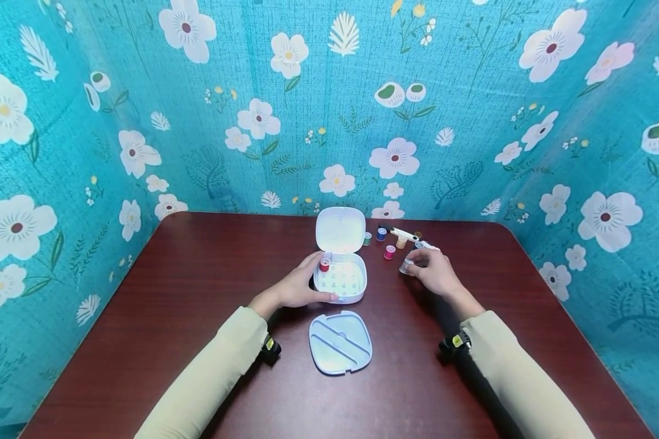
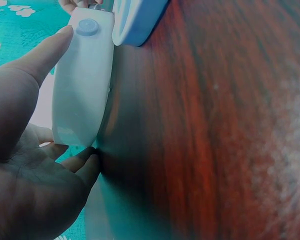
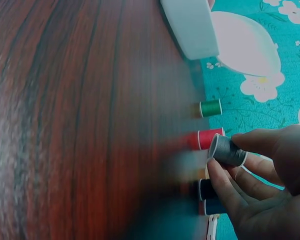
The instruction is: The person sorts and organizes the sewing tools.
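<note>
A white sewing box (image 1: 363,277) stands on the table, its lid (image 1: 340,228) raised at the back. Inside are rows of short pegs and one red thread spool (image 1: 324,264) at the back left corner. My left hand (image 1: 296,288) grips the box from the left, thumb beside the round front button (image 2: 87,27) and fingers round the far side. To the right of the box, my right hand (image 1: 436,273) pinches a grey thread spool (image 3: 230,151) between thumb and fingers, tilted close to a pinkish-red spool (image 3: 210,138).
A pale blue tray (image 1: 340,360) with slots lies in front of the box. Behind the right hand stand a green spool (image 1: 367,238), a blue spool (image 1: 381,234) and a beige spool (image 1: 401,242). A slim white tool (image 1: 404,234) lies among them. A flowered curtain (image 1: 285,152) hangs behind the table.
</note>
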`<state>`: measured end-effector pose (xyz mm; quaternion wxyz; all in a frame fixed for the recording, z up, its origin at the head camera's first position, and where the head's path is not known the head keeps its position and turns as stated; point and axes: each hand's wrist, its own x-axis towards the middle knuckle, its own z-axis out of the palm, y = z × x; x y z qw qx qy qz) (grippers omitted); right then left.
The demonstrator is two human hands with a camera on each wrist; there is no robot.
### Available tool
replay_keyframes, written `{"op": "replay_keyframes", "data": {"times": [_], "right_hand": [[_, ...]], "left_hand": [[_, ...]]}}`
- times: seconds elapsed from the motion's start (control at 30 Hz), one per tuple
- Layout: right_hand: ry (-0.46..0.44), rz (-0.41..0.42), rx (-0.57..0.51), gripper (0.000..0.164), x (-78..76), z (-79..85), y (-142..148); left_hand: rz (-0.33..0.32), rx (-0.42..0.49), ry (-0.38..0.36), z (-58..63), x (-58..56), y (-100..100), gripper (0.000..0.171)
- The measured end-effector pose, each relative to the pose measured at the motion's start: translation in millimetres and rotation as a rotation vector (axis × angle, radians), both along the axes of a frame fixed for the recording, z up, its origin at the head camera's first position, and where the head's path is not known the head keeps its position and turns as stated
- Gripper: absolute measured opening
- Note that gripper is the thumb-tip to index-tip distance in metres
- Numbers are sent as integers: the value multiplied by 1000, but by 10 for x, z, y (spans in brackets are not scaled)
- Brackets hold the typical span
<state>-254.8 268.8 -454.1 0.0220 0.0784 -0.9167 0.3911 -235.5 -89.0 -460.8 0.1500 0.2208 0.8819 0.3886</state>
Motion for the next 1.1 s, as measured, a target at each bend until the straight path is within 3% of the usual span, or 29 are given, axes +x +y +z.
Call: {"op": "replay_keyframes", "data": {"times": [0.5,1.1], "right_hand": [[44,56,-44,14,-14,5,-210],[11,79,-74,18,23,87,-416]], "left_hand": [[5,-13,6,-2,-7,2,115],[-1,9,2,21,7,5,114]]}}
